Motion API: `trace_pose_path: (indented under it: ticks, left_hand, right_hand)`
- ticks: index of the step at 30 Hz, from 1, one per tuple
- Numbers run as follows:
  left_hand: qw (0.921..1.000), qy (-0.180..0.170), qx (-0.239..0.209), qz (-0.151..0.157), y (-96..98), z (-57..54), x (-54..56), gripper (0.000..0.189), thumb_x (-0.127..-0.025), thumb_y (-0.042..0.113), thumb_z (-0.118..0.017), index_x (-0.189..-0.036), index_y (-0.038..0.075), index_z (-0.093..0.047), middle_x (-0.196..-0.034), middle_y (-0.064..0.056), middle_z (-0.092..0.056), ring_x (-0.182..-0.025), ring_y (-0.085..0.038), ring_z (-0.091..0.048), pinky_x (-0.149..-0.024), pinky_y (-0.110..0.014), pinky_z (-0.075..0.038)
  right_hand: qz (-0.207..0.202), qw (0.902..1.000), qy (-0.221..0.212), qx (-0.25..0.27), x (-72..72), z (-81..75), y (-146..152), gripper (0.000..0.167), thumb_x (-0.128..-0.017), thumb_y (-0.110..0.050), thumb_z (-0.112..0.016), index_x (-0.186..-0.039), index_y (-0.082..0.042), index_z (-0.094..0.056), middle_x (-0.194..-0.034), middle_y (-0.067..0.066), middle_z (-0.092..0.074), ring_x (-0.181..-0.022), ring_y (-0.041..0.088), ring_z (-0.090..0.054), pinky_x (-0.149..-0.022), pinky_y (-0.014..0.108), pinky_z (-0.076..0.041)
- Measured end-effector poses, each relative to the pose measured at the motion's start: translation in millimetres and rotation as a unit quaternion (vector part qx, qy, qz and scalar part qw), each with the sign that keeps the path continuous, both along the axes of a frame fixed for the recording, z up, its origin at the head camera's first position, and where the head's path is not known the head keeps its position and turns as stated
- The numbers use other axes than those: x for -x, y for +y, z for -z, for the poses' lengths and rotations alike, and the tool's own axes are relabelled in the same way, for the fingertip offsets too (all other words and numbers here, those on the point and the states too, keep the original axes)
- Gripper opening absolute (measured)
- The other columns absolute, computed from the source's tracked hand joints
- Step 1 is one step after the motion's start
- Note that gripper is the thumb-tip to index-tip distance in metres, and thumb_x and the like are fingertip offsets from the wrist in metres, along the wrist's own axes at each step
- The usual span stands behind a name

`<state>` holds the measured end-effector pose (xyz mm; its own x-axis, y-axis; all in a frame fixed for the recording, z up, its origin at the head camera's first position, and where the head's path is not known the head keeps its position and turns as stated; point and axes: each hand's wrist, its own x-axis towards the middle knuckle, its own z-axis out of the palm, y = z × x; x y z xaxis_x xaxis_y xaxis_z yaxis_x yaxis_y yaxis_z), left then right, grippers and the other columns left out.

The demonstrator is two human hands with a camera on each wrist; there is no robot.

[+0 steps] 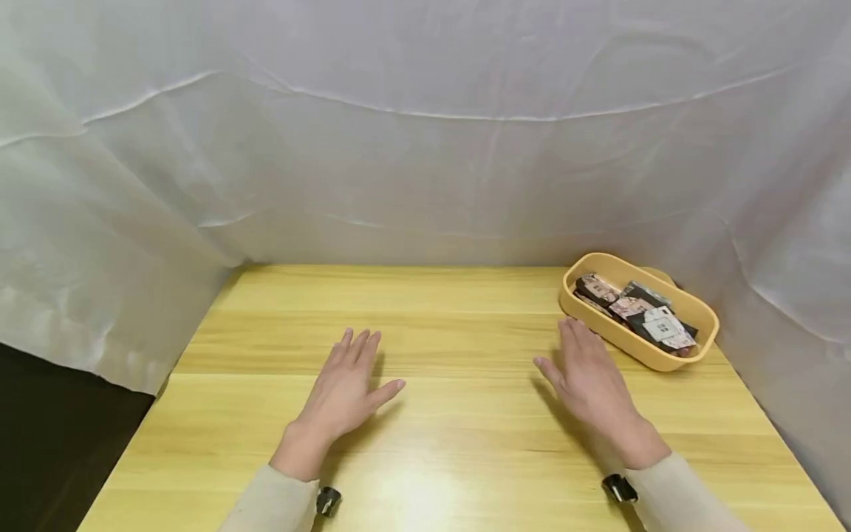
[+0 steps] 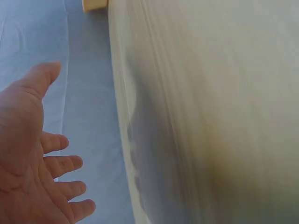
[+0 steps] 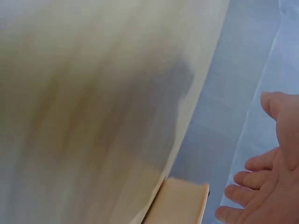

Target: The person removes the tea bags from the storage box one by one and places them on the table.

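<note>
My left hand (image 1: 342, 391) is held over the left part of the wooden table (image 1: 452, 414), fingers straight and thumb spread, with nothing in it. On the right, my right hand (image 1: 592, 380) has the same straight-fingered pose and is likewise holding nothing. Its fingertips overlap the near side of a yellow oval basket (image 1: 648, 360) in the head view. Inside the basket lie several small dark packets with pale printed labels, one white-labelled packet (image 1: 667, 327) on top. Both wrist views show the palms and extended fingers bare.
Pale cloth (image 1: 425, 170) hangs behind the table and along both sides. The basket stands at the table's back right corner, close to the cloth. A dark area (image 1: 60, 436) lies beyond the table's left edge. Each wrist carries a small black device.
</note>
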<state>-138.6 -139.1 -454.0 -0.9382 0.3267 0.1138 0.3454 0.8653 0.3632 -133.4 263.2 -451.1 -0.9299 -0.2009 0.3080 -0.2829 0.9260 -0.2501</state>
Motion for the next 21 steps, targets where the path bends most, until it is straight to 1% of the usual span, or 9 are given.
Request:
trace_pose_path:
  ticks: [5,8,11,16,19,21]
  left_hand:
    - [0.9992,-0.029,-0.018,0.02,13.9,1.9,6.0,0.091,-0.102,0.064,-0.057,-0.167,0.007,-0.028,-0.171,-0.019,-0.03,-0.162,-0.042,-0.015,-0.133,-0.055,-0.015]
    - [0.9984,-0.042,-0.023,0.031,20.7,1.5,8.9,0.09,-0.102,0.063,-0.056,-0.167,0.009,-0.027,-0.172,-0.017,-0.029,-0.163,-0.04,-0.014,-0.133,-0.053,-0.014]
    - [0.9972,-0.053,-0.032,0.042,26.6,0.7,10.4,0.088,-0.103,0.062,-0.057,-0.167,0.009,-0.027,-0.172,-0.017,-0.029,-0.163,-0.039,-0.014,-0.133,-0.052,-0.014]
    - [0.9948,-0.077,-0.041,0.052,34.4,1.9,10.8,0.088,-0.102,0.06,-0.06,-0.168,0.011,-0.027,-0.173,-0.016,-0.028,-0.163,-0.038,-0.014,-0.133,-0.052,-0.015]
    - [0.9943,-0.079,-0.038,0.061,39.2,3.0,11.3,0.089,-0.101,0.06,-0.062,-0.168,0.011,-0.028,-0.173,-0.016,-0.028,-0.163,-0.037,-0.014,-0.133,-0.052,-0.015]
    - [0.9942,-0.077,-0.034,0.067,42.9,3.9,12.2,0.089,-0.101,0.06,-0.062,-0.168,0.011,-0.028,-0.173,-0.015,-0.029,-0.163,-0.037,-0.015,-0.133,-0.052,-0.015]
  right_hand:
    - [0.035,0.9986,-0.005,0.04,6.5,-4.7,20,0.084,-0.107,-0.04,-0.06,-0.157,0.018,-0.025,-0.159,0.044,-0.03,-0.147,0.061,-0.03,-0.122,0.072,-0.026]
    - [0.056,0.997,-0.001,0.053,10.1,-6.0,37,0.088,-0.107,-0.041,-0.061,-0.159,0.017,-0.019,-0.16,0.046,-0.026,-0.147,0.063,-0.028,-0.123,0.071,-0.023]
    - [0.083,0.9948,-0.009,0.058,12.1,-7.0,52,0.093,-0.107,-0.045,-0.059,-0.16,0.017,-0.014,-0.161,0.046,-0.021,-0.147,0.064,-0.025,-0.125,0.071,-0.019]
    - [0.126,0.989,-0.047,0.063,14.7,-5.7,69,0.1,-0.107,-0.058,-0.05,-0.162,0.014,-0.007,-0.165,0.043,-0.013,-0.151,0.063,-0.018,-0.126,0.072,-0.012]
    - [0.141,0.9867,-0.057,0.058,17.6,-3.9,76,0.103,-0.107,-0.062,-0.047,-0.162,0.015,-0.005,-0.165,0.044,-0.008,-0.153,0.063,-0.012,-0.127,0.071,-0.006]
    - [0.15,0.9863,-0.051,0.045,19.6,-2.8,79,0.105,-0.106,-0.063,-0.046,-0.16,0.018,-0.006,-0.163,0.047,-0.008,-0.152,0.064,-0.011,-0.127,0.071,-0.005]
